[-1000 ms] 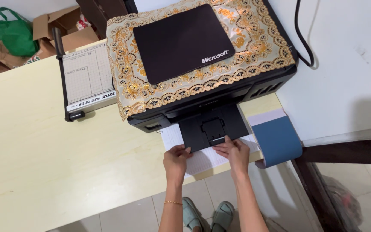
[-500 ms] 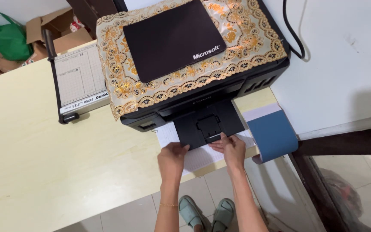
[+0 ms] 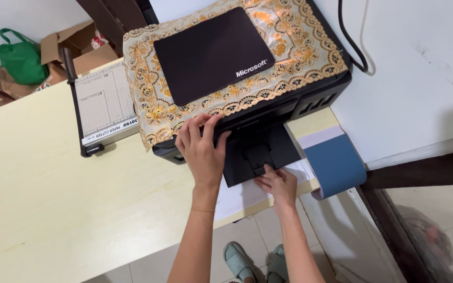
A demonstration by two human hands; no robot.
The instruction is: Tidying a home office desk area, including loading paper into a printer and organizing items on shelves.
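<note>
A black printer (image 3: 310, 102) stands on a pale yellow table (image 3: 53, 199), draped with a gold-patterned lace cloth (image 3: 294, 47) and a black mouse pad (image 3: 211, 52). Its black output tray (image 3: 260, 152) sticks out toward me over a white printed sheet (image 3: 242, 196). My left hand (image 3: 201, 147) lies flat with fingers spread on the printer's front left edge. My right hand (image 3: 276, 183) presses fingertips on the tray's front edge and the sheet beneath it.
A paper cutter (image 3: 103, 102) with a grid board lies left of the printer. A blue and white paper stack (image 3: 334, 162) overhangs the table's right corner. Cardboard boxes and a green bag (image 3: 19, 55) sit behind the table. A black cable (image 3: 349, 42) hangs on the wall.
My left hand has lifted off the sheet and moved up onto the printer's front left edge. My right hand stays at the tray's front.
</note>
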